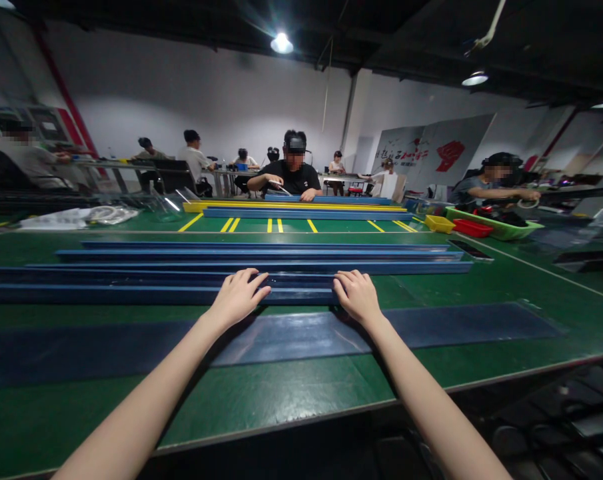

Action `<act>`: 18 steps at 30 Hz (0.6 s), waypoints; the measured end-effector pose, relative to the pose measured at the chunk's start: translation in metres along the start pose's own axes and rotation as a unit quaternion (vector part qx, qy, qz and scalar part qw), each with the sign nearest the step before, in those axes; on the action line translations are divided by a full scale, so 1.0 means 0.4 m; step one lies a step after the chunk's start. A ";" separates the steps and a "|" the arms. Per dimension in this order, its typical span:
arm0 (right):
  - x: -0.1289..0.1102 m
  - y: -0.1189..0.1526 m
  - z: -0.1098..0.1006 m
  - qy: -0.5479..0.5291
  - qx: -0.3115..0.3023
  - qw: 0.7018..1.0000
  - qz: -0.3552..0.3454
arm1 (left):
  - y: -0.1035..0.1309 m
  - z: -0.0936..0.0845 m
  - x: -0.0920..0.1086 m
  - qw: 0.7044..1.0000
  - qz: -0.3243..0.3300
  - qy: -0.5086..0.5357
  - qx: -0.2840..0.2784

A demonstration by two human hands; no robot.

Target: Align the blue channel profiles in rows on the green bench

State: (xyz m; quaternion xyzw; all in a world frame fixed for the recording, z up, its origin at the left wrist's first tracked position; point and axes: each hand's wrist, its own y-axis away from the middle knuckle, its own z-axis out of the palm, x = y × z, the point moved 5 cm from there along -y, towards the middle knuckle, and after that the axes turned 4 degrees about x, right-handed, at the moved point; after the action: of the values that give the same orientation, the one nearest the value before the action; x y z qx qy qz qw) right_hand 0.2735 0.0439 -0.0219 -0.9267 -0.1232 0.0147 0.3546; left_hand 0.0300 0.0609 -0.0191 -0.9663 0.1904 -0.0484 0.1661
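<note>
A long dark-blue channel strip (301, 295) with raised edges lies lengthwise in front of me on the green table (291, 397). My left hand (237, 298) is curled over it from above, fingers bent across its width. At the strip's right end, my right hand (358, 295) is closed over it in the same way; the undersides of both hands are hidden. Nearer to me, under my wrists, a flat, glossy, translucent bluish strip (306, 335) lies on the table. Just beyond my hands, more blue channel strips (406, 267) lie parallel.
Across the table, a co-worker in black (295, 175) handles strips beside yellow (301, 206) and blue ones. Yellow tape lines mark the tabletop. To the right are a dark phone-like slab (468, 251), a yellow tray (439, 224), a red tray (472, 228) and a green basket (518, 231).
</note>
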 end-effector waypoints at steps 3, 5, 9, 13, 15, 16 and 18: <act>0.021 -0.002 -0.004 0.009 0.015 0.999 0.029 | 0.000 -0.004 -0.014 1.000 -0.016 0.000 -0.016; 0.035 -0.002 -0.004 0.019 0.020 0.998 0.051 | 0.000 -0.004 -0.031 0.999 -0.033 -0.005 -0.028; 0.049 -0.001 -0.003 0.028 0.014 0.996 0.087 | -0.002 0.002 -0.066 0.997 -0.063 -0.015 -0.049; 0.039 0.001 -0.001 0.026 -0.002 0.997 0.079 | -0.004 0.000 -0.068 0.998 -0.054 -0.012 -0.030; 0.030 0.003 -0.002 0.029 -0.003 0.997 0.066 | -0.004 -0.007 -0.050 0.999 -0.037 -0.005 -0.002; 0.025 0.003 -0.003 0.028 -0.003 0.998 0.057 | -0.003 -0.010 -0.038 1.000 -0.028 -0.001 0.012; 0.012 0.004 -0.003 0.021 -0.004 0.999 0.033 | -0.001 -0.013 -0.015 0.999 -0.013 0.006 0.033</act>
State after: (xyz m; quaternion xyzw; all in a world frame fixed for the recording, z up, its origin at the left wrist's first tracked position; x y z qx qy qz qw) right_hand 0.2788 0.0431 -0.0215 -0.9318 -0.0853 0.0065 0.3526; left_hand 0.0239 0.0621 -0.0140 -0.9624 0.1775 -0.0622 0.1960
